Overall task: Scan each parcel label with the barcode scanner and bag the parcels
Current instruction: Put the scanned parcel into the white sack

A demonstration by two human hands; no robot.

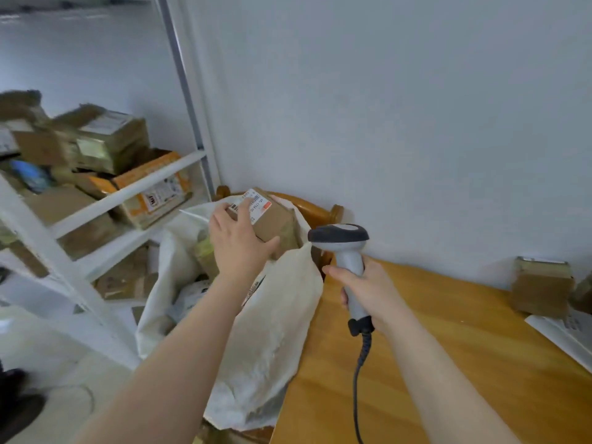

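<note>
My left hand (238,240) grips a brown cardboard parcel (277,224) with a white label on top, held over the open mouth of a large white woven bag (272,331). Several parcels lie inside the bag. My right hand (363,291) holds the grey barcode scanner (344,243) by its handle, just right of the bag. The scanner's dark head faces left toward the parcel. Its coiled cable hangs down over the wooden table (448,363).
A white shelf rack (128,190) at the left holds several cardboard boxes. A wooden chair back (320,209) stands behind the bag. Another brown parcel (541,290) and a white flat mailer (563,334) sit at the table's right edge. A white wall is behind.
</note>
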